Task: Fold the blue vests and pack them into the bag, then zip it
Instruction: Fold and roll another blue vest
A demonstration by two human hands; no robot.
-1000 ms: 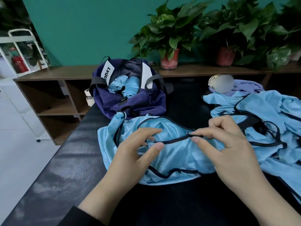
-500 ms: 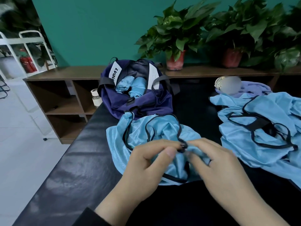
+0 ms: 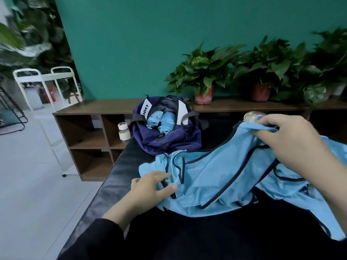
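Vest: a blue vest (image 3: 221, 175) with dark trim lies across the black table (image 3: 116, 175), just in front of the bag; its long axis runs from lower left up to upper right, the right end lifted off the table.
Left hand: the left hand (image 3: 148, 188) rests on the vest's left end, fingers spread and nearly straight, pressing the cloth down.
Right hand: the right hand (image 3: 293, 139) is curled round the vest's upper right edge, pinching the cloth and holding it raised.
Bag: a dark purple bag (image 3: 165, 139) stands open at the far side of the table, its mouth facing up, with two rolled blue vests (image 3: 159, 121) inside.
More vests: further blue cloth (image 3: 319, 209) lies at the right, beneath the right arm.
Around: a small white-capped jar (image 3: 124, 131) stands just left of the bag; a pale round thing (image 3: 252, 116) shows behind the right hand, partly hidden.
Behind: a brown shelf (image 3: 90, 128) carries potted plants (image 3: 204, 76) against a green wall; a white rack (image 3: 45, 85) stands at the left.
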